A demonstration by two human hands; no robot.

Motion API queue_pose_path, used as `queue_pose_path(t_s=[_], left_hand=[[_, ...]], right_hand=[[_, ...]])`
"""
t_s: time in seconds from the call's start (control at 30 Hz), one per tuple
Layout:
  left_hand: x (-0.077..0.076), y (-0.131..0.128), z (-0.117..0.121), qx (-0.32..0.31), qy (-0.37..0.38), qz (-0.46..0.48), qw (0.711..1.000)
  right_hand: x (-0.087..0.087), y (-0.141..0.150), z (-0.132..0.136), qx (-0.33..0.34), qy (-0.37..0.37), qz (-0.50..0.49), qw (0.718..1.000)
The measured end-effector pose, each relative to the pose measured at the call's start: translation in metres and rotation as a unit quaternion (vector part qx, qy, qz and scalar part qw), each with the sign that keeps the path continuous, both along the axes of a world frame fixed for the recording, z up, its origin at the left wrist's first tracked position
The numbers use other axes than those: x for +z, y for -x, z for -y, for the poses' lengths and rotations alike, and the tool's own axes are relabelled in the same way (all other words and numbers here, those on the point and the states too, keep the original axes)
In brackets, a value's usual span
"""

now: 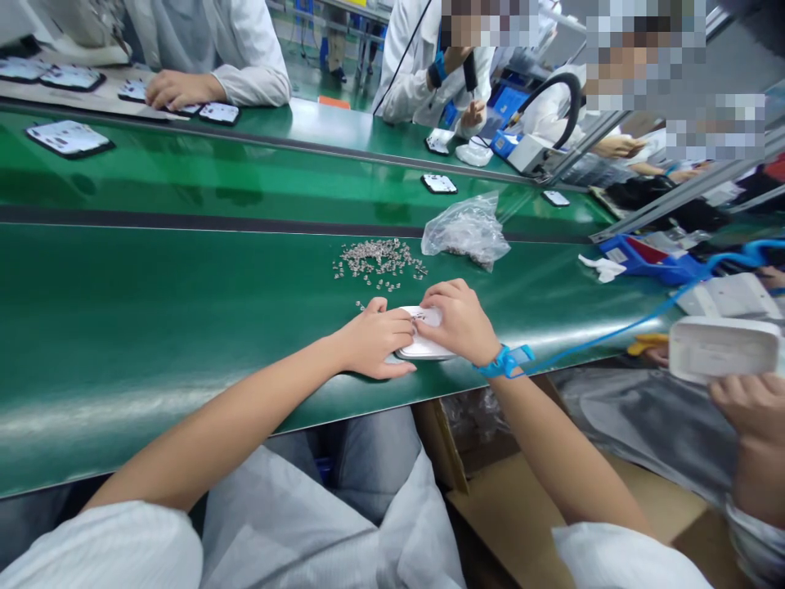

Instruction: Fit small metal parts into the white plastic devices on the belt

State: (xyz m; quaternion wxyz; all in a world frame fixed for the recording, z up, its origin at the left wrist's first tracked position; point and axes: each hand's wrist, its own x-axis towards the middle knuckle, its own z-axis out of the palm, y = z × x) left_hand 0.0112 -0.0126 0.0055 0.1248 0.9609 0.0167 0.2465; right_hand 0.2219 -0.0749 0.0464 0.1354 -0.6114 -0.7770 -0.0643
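Observation:
On the green bench in front of me lies a small white plastic panel with rounded corners and a few small dark marks or parts on top. My left hand grips its left side, fingers curled over the edge, thumb raised. Across the panel's right part my right hand is closed, its thumb and fingers on the top face near the left fingertips. Any tiny part between those fingertips is hidden. Just beyond the hands is a loose pile of small shiny metal pieces. A blue wrist strap circles my right wrist.
A clear plastic bag with more pieces sits behind the panel. The strap's blue cord runs rightward. Dark-edged white panels lie on the far green strip. At right, a co-worker's hand holds a white shell. Other people work opposite.

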Motion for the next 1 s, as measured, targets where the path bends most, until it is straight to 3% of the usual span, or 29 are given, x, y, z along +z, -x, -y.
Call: queue_pose_path(t_s=[0.33,0.4,0.47,0.6,0.77,0.9,1.0], left_hand=[[0.0,-0.006,-0.001,-0.007,0.043,-0.005,0.999],[0.002,-0.004,0.002,-0.007,0.037,-0.011,0.999],[0.006,0.007,0.01,-0.002,0.025,-0.025,0.999],[0.014,0.068,0.042,0.06,0.007,-0.054,0.997],[0.021,0.187,0.073,0.235,-0.035,-0.073,0.969],[0.026,0.266,0.064,0.364,-0.108,-0.086,0.921],[0.033,0.284,0.048,0.434,-0.177,-0.066,0.881]], right_hand=[[0.014,0.016,-0.002,0.039,0.008,0.169,0.985],[0.018,0.014,-0.002,0.058,0.009,0.165,0.984],[0.02,0.008,-0.005,0.097,0.007,0.101,0.99],[0.009,0.005,-0.024,0.144,-0.002,-0.104,0.984],[-0.023,0.047,-0.059,0.156,0.033,-0.124,0.979],[-0.041,0.077,-0.08,0.166,0.038,-0.098,0.981],[-0.048,0.079,-0.087,0.192,0.028,-0.113,0.974]])
